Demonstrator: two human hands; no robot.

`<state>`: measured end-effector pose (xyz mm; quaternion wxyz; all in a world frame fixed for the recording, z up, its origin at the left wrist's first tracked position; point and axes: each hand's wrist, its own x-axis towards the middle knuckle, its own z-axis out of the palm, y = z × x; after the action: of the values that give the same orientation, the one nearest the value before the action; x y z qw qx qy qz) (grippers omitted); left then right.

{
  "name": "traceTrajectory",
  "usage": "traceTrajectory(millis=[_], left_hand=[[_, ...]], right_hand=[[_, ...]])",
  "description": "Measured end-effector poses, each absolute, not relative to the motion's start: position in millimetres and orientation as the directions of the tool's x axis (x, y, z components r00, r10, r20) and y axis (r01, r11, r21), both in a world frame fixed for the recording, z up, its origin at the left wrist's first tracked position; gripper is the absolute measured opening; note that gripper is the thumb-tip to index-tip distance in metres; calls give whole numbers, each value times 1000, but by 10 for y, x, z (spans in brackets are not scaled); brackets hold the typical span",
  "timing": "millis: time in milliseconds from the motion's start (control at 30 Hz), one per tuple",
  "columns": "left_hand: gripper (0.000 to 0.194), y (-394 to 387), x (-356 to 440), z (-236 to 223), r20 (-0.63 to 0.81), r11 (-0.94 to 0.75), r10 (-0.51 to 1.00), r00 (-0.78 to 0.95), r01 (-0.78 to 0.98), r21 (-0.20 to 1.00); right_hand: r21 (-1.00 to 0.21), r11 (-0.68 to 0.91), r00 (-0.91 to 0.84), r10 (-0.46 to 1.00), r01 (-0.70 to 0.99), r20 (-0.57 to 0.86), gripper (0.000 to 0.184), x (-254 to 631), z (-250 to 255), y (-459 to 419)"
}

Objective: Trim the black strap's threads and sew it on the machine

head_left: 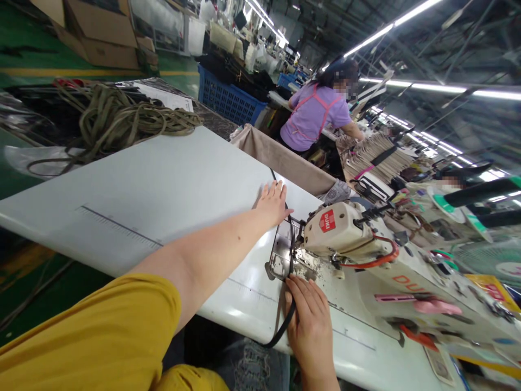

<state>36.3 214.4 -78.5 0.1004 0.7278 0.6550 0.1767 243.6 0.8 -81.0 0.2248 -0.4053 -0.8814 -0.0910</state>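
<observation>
A narrow black strap (pixel 282 329) runs across the sewing machine's metal plate, past the needle area, and hangs over the table's near edge. My left hand (pixel 272 204) lies on its far stretch, fingers stretched out flat and thumb spread. On the near side, my right hand (pixel 311 310) has its fingers together, with the strap between thumb and fingers; part of that grip is hidden. The pale sewing machine (pixel 345 231) has its head just right of the strap, between my hands. I cannot tell whether its presser foot touches the strap.
The white sewing table (pixel 163 179) carries printed rulers. Olive cords (pixel 118 117) lie piled at its far left. A beige cloth-lined bin (pixel 280 155) adjoins the far edge. Beyond it, a co-worker in a purple shirt (pixel 313 117) sits near stacked beige pieces (pixel 374 157) and a blue crate (pixel 230 98).
</observation>
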Motion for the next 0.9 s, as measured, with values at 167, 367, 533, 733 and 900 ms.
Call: traceTrajectory(millis=[167,367,533,733,900], left_hand=[[88,2003,552,-742,14,-206,976,219,888,412],[90,2025,543,-774,-35,-217,967,252,890,401],[89,2128,394,-815,3,-174,982,188,902,395],[87,2164,355,-824,36,-109,994,104,910,401],[88,2219,304,-824,66,18,997,-49,913,409]], right_hand=[[8,666,-587,652,746,479,28,2432,-798,16],[19,672,-596,644,741,481,28,2442,-802,20],[14,669,-592,648,743,479,27,2463,-830,27],[21,665,-591,648,746,480,27,2449,-827,15],[18,663,-590,653,748,476,26,2445,-815,10]])
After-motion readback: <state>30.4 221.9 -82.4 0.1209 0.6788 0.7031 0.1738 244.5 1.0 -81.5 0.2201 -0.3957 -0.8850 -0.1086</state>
